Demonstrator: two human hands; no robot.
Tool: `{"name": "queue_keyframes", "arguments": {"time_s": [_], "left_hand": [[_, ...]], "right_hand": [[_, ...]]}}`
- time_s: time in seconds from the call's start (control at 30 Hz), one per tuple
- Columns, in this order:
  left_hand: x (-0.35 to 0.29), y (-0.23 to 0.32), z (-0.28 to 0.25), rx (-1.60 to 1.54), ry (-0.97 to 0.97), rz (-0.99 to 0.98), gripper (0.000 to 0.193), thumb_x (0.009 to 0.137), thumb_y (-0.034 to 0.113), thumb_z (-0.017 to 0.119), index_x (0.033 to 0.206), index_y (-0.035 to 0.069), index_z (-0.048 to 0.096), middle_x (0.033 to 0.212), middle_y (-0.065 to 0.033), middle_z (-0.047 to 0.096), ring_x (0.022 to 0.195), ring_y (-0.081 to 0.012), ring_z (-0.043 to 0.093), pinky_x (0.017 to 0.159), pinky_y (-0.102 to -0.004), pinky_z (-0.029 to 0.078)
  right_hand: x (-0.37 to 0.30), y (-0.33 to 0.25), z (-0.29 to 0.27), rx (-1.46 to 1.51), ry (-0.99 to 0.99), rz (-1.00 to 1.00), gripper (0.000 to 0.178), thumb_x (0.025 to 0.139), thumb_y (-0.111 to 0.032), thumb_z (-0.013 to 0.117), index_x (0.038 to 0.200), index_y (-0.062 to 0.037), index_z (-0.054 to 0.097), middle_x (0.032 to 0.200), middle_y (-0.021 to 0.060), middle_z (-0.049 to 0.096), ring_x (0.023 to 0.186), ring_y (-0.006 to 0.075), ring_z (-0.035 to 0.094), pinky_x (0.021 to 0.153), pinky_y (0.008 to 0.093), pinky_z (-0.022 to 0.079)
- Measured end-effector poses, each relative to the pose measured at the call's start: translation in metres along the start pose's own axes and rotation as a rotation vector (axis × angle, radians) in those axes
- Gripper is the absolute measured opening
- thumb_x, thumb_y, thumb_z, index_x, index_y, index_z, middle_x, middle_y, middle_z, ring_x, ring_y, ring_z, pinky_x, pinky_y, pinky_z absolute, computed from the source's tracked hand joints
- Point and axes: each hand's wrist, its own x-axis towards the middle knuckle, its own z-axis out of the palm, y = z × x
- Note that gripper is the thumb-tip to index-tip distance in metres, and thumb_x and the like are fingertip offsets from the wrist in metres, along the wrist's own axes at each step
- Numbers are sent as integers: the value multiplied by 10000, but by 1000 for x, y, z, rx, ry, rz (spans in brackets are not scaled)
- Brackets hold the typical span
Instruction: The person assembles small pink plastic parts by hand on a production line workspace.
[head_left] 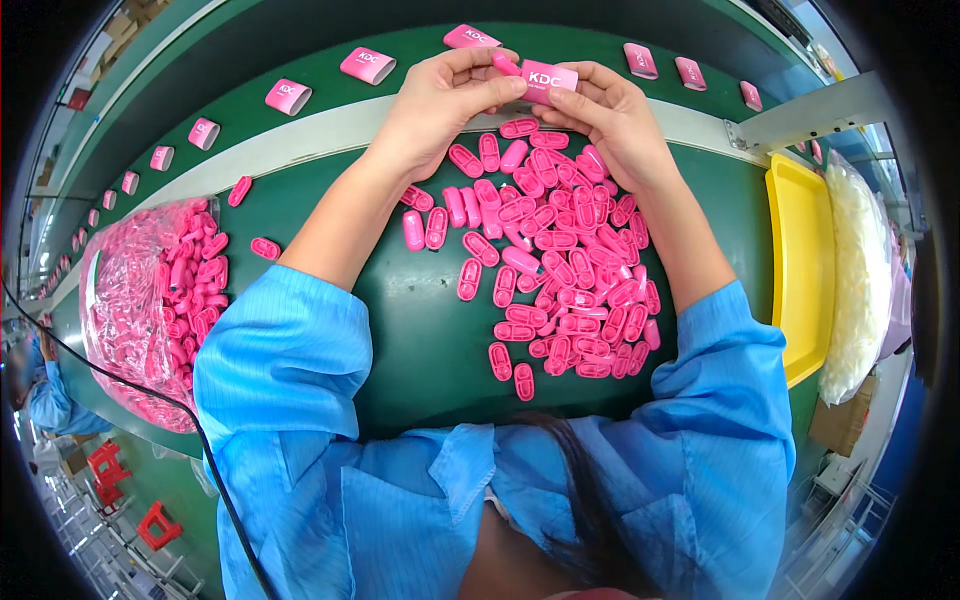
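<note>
Above the far edge of the green table, my two hands meet at the top middle. My left hand [440,105] pinches a small pink oval plastic piece [506,64] between thumb and fingers. My right hand [622,118] grips a flattened pink sleeve [548,82] with white print. The piece is at the sleeve's left end; whether it is partly inside, I cannot tell. Below my hands spreads a loose pile of pink oval plastic pieces [575,240], many showing a hollow, moulded side and others a smooth back.
Pink sleeves [368,65] stand spaced along a green belt [320,80] behind a pale rail [240,170]. At left, a clear bag [120,290] spills pink pieces. A yellow tray [800,270] and a bag of whitish items [857,280] lie right. A black cable [130,380] crosses at left.
</note>
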Motion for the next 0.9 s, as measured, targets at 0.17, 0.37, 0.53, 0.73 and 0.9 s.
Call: {"name": "queue_keyframes", "arguments": {"time_s": [0.17,0.37,0.53,0.73,0.9], "left_hand": [[-3,1,-5,222,73,30,305,814,189,612,1045,-11,593,867,-39,613,779,-95,560,720,-217,444],[-8,-4,6,247,13,-1,304,877,178,530,1080,-47,552,950,-79,613,853,-143,602,797,-238,483],[-10,-8,9,396,60,135,276,867,147,525,1064,-41,569,824,-99,654,747,-131,632,667,-234,498],[-12,0,11,408,35,81,327,883,161,514,1118,-67,521,957,-103,614,839,-149,613,752,-232,503],[-20,-4,20,758,168,280,259,864,150,515,1027,-41,575,750,-134,654,708,-152,647,629,-241,498]], "right_hand": [[1,-2,-1,-106,38,-85,286,805,-69,601,1054,39,511,967,124,608,834,173,610,763,260,496],[0,0,0,-215,18,-61,309,821,-92,594,1085,38,498,974,108,604,814,152,608,760,250,492],[-4,-2,2,-149,-5,-88,303,794,-48,610,1065,45,513,971,134,610,852,175,609,766,272,501],[-6,-3,6,-279,52,-191,332,782,-54,635,1074,55,521,940,119,617,809,161,613,746,252,502],[-6,-5,8,-292,63,-132,336,779,-54,638,1073,55,517,940,122,618,805,159,611,757,261,498]]}}
